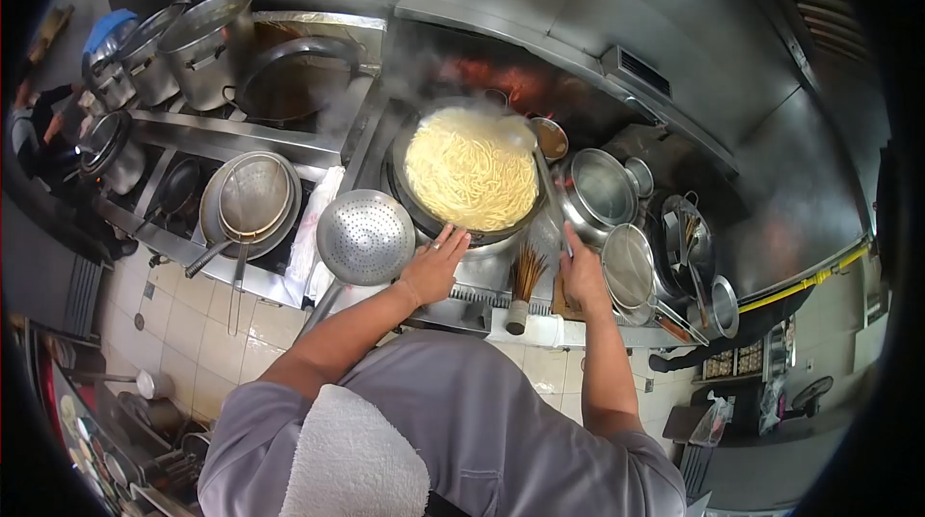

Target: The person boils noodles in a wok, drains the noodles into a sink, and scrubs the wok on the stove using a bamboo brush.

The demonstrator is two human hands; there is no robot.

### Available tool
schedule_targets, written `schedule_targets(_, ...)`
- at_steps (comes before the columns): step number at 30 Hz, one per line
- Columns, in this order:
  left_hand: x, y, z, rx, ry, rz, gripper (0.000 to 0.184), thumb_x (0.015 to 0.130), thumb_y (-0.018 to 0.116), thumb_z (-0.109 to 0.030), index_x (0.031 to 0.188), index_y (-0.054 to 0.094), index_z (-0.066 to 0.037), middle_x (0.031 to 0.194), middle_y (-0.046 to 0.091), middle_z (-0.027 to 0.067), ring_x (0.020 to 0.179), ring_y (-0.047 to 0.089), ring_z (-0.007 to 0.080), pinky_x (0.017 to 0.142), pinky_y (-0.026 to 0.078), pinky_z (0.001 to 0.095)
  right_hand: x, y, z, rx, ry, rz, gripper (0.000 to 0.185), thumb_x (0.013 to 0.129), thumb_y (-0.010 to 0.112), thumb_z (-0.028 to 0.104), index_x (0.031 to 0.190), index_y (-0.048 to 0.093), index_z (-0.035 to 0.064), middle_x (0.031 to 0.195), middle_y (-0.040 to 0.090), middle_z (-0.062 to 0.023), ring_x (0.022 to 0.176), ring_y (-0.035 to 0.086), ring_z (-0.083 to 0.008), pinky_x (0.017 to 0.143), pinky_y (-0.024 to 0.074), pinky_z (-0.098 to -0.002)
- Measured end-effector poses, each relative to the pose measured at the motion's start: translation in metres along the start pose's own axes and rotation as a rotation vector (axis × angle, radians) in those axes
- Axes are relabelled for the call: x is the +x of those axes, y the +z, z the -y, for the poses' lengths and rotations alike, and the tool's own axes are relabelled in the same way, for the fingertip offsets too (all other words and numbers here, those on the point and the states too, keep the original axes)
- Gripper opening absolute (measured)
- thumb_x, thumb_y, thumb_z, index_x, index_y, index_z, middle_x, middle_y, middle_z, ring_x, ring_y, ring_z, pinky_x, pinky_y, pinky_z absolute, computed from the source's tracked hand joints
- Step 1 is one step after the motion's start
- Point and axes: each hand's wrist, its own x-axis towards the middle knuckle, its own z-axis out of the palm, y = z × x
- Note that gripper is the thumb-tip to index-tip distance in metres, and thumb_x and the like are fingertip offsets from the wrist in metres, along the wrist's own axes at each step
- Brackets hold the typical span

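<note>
A large wok full of pale yellow noodles steams at the centre. My left hand rests at the wok's near rim, fingers extended and somewhat apart, with a ring on one finger. My right hand is closed around the handle of a long metal utensil, which reaches up along the wok's right side; its far end lies over the noodles, blurred by steam. A perforated metal strainer lies left of my left hand. Between my hands stands a bamboo brush.
Large pots and a dark wok stand at the back left. A wire-mesh strainer sits nearer on the left. Metal bowls and another mesh strainer are at the right. A person's arm shows at the far left.
</note>
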Motion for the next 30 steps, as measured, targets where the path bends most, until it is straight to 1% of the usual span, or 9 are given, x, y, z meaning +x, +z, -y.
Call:
schedule_targets(2,0.004,-0.005,0.001,0.040,-0.019,-0.031,0.089,0.087,0.076,-0.016,0.162,0.029,-0.002,0.172,0.021,0.0126,0.161,0.015,0.0342,0.115,0.041,0.0577,0.019,-0.007,0.002,-0.003,0.087,-0.039,0.072,0.097,0.064,0.014,0.163,0.035,0.0201,0.103,0.072,-0.0311,0.095,0.071,-0.0480,0.090,0.0556,-0.0528)
schedule_targets(6,0.007,-0.006,0.006,0.064,-0.008,-0.037,0.090,0.086,0.076,-0.016,0.161,0.029,-0.001,0.172,0.023,0.0133,0.161,0.017,0.0345,0.114,0.042,0.0561,0.047,0.062,-0.014,-0.052,0.160,-0.076,0.067,0.099,0.061,0.018,0.162,0.037,0.0154,0.100,0.071,-0.0325,0.085,0.072,-0.0452,0.081,0.0566,-0.0499)
schedule_targets(9,0.005,-0.001,0.002,0.040,-0.005,0.001,0.091,0.086,0.076,-0.017,0.162,0.028,-0.001,0.172,0.023,0.0136,0.161,0.018,0.0348,0.113,0.043,0.0553,0.039,0.106,0.019,0.422,0.245,0.020,0.072,0.101,0.061,0.016,0.165,0.030,0.0185,0.086,0.071,-0.0210,0.063,0.067,-0.0311,0.063,0.0563,-0.0434)
schedule_targets(11,0.002,0.008,0.002,0.040,0.001,0.005,0.092,0.085,0.075,-0.017,0.162,0.027,-0.001,0.173,0.021,0.0137,0.160,0.018,0.0354,0.114,0.043,0.0549,0.039,0.120,0.038,1.346,0.501,0.308,0.074,0.103,0.057,0.007,0.167,0.021,0.0199,0.082,0.061,-0.0096,0.056,0.054,-0.0151,0.045,0.0444,-0.0322)
schedule_targets(14,-0.005,0.011,-0.005,0.025,-0.004,0.032,0.092,0.085,0.074,-0.014,0.163,0.027,-0.001,0.173,0.020,0.0136,0.161,0.018,0.0355,0.113,0.043,0.0551,0.034,0.115,0.050,1.754,0.609,0.394,0.070,0.104,0.054,0.005,0.165,0.023,0.0196,0.076,0.048,-0.0020,0.052,0.041,-0.0102,0.044,0.0369,-0.0270)
schedule_targets(24,-0.003,0.011,0.003,-0.001,0.015,-0.025,0.092,0.083,0.074,-0.011,0.162,0.028,-0.001,0.171,0.024,0.0154,0.160,0.019,0.0360,0.111,0.045,0.0543,-0.001,0.069,0.063,1.244,0.401,0.433,0.071,0.103,0.055,0.005,0.165,0.025,0.0231,0.073,0.048,0.0002,0.049,0.041,-0.0094,0.042,0.0372,-0.0270)
schedule_targets(27,-0.001,0.012,0.008,0.027,0.024,-0.054,0.091,0.082,0.074,-0.012,0.161,0.030,0.000,0.170,0.024,0.0163,0.159,0.021,0.0366,0.109,0.047,0.0522,-0.029,0.048,0.058,0.695,0.256,0.337,0.073,0.098,0.060,0.006,0.164,0.031,0.0161,0.078,0.065,-0.0140,0.056,0.061,-0.0253,0.052,0.0517,-0.0417)
schedule_targets(29,-0.006,0.007,0.004,-0.083,0.038,-0.075,0.081,0.084,0.062,-0.006,0.160,0.034,-0.002,0.169,0.028,0.0141,0.159,0.023,0.0355,0.108,0.046,0.0580,-0.051,0.036,0.053,0.169,-0.158,-0.053,0.072,0.096,0.062,0.006,0.162,0.038,0.0252,0.091,0.073,-0.0234,0.077,0.071,-0.0436,0.072,0.0572,-0.0499)
schedule_targets(30,-0.008,0.004,0.003,-0.085,0.041,-0.069,0.081,0.084,0.062,-0.005,0.160,0.034,-0.002,0.169,0.028,0.0143,0.159,0.024,0.0357,0.108,0.047,0.0578,-0.061,0.003,0.076,0.156,0.097,0.131,0.074,0.091,0.065,0.005,0.158,0.044,0.0278,0.111,0.071,-0.0293,0.104,0.067,-0.0496,0.091,0.0529,-0.0543)
